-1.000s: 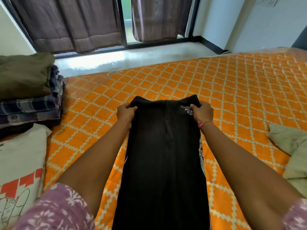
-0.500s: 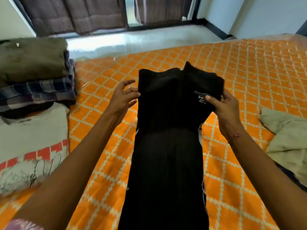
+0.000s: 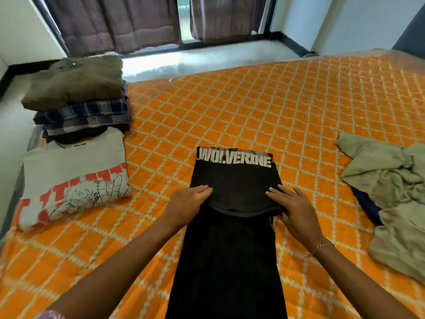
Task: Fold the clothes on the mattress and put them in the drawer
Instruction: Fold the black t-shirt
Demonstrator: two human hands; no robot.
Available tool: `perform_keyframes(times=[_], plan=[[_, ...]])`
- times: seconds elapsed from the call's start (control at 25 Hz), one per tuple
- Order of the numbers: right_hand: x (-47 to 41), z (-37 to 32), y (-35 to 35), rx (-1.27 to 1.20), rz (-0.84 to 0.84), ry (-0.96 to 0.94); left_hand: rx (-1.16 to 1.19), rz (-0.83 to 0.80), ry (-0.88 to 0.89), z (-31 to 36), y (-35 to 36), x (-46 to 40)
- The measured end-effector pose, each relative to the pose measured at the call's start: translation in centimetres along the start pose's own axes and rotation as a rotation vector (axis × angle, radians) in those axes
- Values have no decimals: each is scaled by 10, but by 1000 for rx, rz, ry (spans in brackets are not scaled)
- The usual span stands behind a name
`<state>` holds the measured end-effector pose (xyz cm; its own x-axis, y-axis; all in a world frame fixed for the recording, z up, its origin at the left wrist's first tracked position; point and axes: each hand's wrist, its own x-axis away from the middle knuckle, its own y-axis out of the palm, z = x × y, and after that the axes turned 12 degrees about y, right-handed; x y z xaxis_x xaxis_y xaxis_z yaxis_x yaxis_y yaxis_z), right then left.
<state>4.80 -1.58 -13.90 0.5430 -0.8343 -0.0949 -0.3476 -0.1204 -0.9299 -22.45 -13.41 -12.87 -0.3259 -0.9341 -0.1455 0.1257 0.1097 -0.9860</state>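
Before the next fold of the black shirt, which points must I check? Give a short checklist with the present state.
1. Left hand flat on black shirt: ok.
2. Right hand flat on it: ok.
3. Folded-over edge even across: not ok, it curves.
4. Bare mattress around the shirt: ok.
5. Crumpled green garment apart from shirt: ok.
6. Drawer in view: not ok.

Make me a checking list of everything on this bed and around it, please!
Surface: orange quilted mattress.
Job's things: black Wolverine shirt, top folded toward the person; folded stack; folded white printed shirt; unfolded green clothes.
Clutter: nothing seen.
Grippers: left hand and right hand press flat on the fold.
Cables: nothing seen.
Surroundings: brown curtains, window, white floor; no drawer in view.
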Motion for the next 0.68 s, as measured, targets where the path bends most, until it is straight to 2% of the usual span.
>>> perform_keyframes(times=[0.04,0.12,0.2,0.24,0.32,0.44,0.52,0.56,0.68], plan=[[5,0,-3,46,-92,19,-19,-32,-8,6,2,3],[15,1,-2,168,-302,10,-44,-216,-12,17,13,15],[25,2,-1,221,-421,13,-4,-241,-24,17,18,30],[35,4,-3,247,-415,22,9,-237,-52,18,17,43],[67,14,-6,245,-294,-58,60,-195,-65,20,13,82],[123,15,-6,321,-179,-341,35,-149,94,33,6,160],[138,8,-3,330,-163,-540,-36,-171,161,45,1,177],[138,-3,-4,362,-171,-578,-43,-165,191,54,4,172],[134,-20,-6,518,-295,-654,-6,-298,286,76,6,144]])
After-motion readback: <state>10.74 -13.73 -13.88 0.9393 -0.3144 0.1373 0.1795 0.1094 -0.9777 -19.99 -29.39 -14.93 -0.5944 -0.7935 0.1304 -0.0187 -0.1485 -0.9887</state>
